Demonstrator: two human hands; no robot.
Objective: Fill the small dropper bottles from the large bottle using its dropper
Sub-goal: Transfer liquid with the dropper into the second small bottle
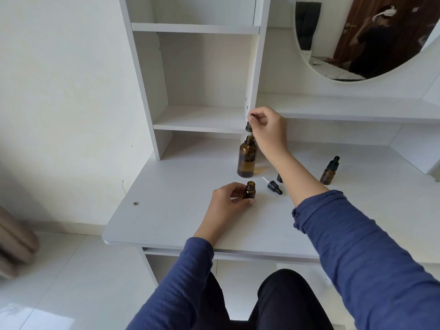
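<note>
White desk [166, 210] w/ shelves [195, 28], round mirror [357, 44], tiled floor [59, 270].

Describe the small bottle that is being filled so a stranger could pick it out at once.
On the white desk, look just in front of the large amber bottle, toward the near edge. The small open bottle stands upright there in the left hand. Unlike the capped small bottle far to the right, it has no dropper cap.

- Setting: a home bedroom, seen at a white dressing table [166, 217].
- At 12 o'clock, open white shelves [197, 67].
- At 1 o'clock, a round mirror [333, 44] reflecting a bed and a dark wooden door.
- At 8 o'clock, pale floor tiles [71, 270].
</note>
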